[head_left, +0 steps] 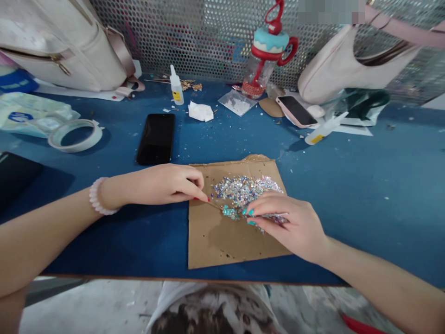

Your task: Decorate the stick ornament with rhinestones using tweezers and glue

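My left hand (pixel 167 184) pinches a thin stick (pixel 216 205) whose far end meets a small teal, glittering piece (pixel 229 212). Closed around slim metal tweezers (pixel 276 215), my right hand (pixel 295 227) has its fingertips just right of that piece; the tweezers' tips are too small to make out clearly. Both hands work above a cardboard sheet (pixel 212 243). A spread of loose shiny rhinestones (pixel 234 188) lies on the sheet, partly covered by my right hand.
Behind the cardboard lie a black phone (pixel 155 139), a crumpled tissue (pixel 200 112) and a glue bottle (pixel 176 87). A second glue bottle (pixel 321 132) leans at right near a pink-cased phone (pixel 297 111). A tape roll (pixel 75 136) is at left; a red-handled cup (pixel 259 69) stands behind.
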Tool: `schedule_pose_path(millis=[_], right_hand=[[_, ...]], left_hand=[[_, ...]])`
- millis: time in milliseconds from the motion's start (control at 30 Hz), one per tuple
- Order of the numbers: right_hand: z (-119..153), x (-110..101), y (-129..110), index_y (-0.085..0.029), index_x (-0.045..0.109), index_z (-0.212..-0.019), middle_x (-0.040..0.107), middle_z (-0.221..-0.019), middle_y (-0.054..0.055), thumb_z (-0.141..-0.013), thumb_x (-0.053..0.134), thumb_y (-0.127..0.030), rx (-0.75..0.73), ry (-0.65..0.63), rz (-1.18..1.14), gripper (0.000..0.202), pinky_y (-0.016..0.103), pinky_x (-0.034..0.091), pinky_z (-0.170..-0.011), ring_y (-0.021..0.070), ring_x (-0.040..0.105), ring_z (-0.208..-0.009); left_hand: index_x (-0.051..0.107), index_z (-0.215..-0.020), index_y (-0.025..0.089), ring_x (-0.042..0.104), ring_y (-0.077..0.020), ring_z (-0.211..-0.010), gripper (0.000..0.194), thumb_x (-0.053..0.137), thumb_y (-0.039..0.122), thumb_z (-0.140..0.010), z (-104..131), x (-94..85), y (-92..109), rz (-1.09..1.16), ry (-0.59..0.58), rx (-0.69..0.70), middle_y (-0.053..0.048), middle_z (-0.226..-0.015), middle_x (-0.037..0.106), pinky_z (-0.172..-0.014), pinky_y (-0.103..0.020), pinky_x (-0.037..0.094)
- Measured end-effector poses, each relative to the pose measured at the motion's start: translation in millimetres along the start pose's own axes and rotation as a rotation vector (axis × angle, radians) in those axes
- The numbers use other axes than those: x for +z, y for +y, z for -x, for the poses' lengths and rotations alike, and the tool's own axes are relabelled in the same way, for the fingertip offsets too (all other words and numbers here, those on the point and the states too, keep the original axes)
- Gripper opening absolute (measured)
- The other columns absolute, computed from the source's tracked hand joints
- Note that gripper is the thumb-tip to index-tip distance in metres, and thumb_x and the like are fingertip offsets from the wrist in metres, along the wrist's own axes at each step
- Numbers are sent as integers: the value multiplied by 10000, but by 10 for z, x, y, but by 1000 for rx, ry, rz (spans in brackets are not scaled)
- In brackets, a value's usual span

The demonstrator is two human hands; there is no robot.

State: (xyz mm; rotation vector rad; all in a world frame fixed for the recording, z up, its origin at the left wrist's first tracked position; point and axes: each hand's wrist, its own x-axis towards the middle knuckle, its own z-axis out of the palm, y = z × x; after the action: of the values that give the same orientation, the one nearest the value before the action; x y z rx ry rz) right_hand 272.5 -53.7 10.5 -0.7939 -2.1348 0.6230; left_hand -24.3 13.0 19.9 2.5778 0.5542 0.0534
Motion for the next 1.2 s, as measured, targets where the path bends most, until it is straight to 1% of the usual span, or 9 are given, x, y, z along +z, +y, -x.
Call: schedule_pose_path(millis=[167, 400, 600, 767, 1200], right_hand=[[-11, -2, -5, -192, 661, -839, 729, -769, 20, -833, 666, -134, -10, 5, -35, 58, 298, 576, -706, 156, 699, -743], [-17, -8, -15, -196, 660, -842, 730, -760, 14, -848, 638, -123, -40, -9, -25, 76, 310, 580, -702, 152, 697, -716], [-10, -2, -1, -179, 661, -835, 729, -755, 27, -837, 648, -106, -54, 8, -3, 74, 322, 587, -700, 157, 695, -712], [-15, 2, -8, -190, 656, -837, 729, -749, 24, -838, 651, -110, -66, 18, -6, 80, 322, 592, -696, 156, 696, -705], [4, -11, -12, -200, 649, -832, 738, -761, 24, -857, 634, -124, -72, -8, 43, 82, 346, 600, -720, 162, 703, -710]], left_hand=[[643, -1163, 314, 566, -113, -862, 268, 447, 258, -989, -2, -2, 4, -10, 0, 6, -28, -1051, 595, -726, -207, 413], [659, -1140, 324, 571, -110, -841, 264, 478, 232, -972, -7, 3, 5, 26, 34, 15, -20, -1028, 609, -729, -199, 407], [636, -1173, 315, 558, -106, -856, 275, 442, 246, -990, 9, 6, -5, -14, 4, 13, -21, -1049, 584, -742, -200, 400], [634, -1172, 310, 556, -106, -858, 273, 439, 248, -991, 7, 4, -8, -22, 1, 14, -22, -1050, 579, -742, -200, 395], [633, -1177, 307, 552, -104, -857, 280, 434, 237, -992, 6, 5, -9, -26, 7, 25, -23, -1047, 581, -738, -201, 393]])
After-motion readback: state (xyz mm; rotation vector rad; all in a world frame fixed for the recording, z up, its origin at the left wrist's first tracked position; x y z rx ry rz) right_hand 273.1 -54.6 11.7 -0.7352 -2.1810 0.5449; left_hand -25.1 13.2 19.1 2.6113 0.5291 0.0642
